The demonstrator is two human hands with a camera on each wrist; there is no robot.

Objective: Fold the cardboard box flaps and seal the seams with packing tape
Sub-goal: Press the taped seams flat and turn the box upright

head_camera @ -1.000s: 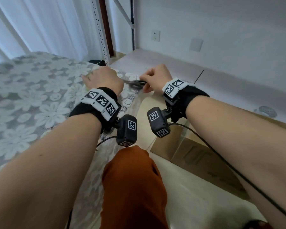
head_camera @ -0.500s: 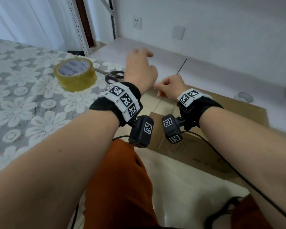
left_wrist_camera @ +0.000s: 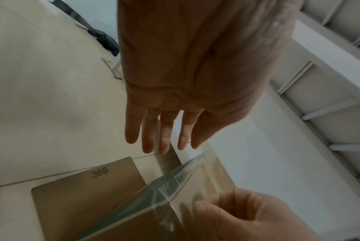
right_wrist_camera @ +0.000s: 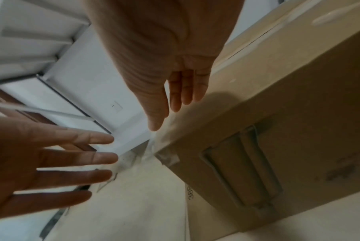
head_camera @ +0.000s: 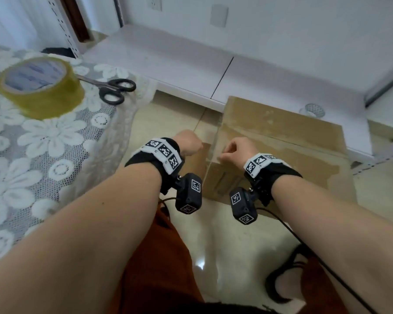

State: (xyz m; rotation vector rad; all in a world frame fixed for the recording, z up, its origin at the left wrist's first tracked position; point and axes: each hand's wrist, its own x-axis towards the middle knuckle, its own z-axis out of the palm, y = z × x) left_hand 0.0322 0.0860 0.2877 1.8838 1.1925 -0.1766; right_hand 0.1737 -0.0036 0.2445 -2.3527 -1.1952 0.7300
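Note:
A brown cardboard box (head_camera: 281, 141) stands on the floor, flaps folded shut, with clear tape over its near corner (right_wrist_camera: 166, 158). A loose strip of clear packing tape (head_camera: 210, 155) hangs upright beside that corner. My right hand (head_camera: 234, 148) pinches the strip (left_wrist_camera: 170, 182) just over the box's left edge. My left hand (head_camera: 188, 143) hovers to the left of the strip with its fingers (left_wrist_camera: 164, 130) straight and holds nothing. The box side (left_wrist_camera: 82, 203) carries the print 38B.
A yellowish tape roll (head_camera: 39, 87) and black-handled scissors (head_camera: 114, 87) lie on the lace-covered table (head_camera: 32, 166) at the left. A low white platform (head_camera: 168, 64) runs behind the box, with a small pale roll (head_camera: 314, 109) on it. My orange-clad knee (head_camera: 159, 257) is below the hands.
Both hands have come down from the table, away from the roll and scissors, to the box's near left corner. The right hand carried the cut tape strip along; the left hand has opened.

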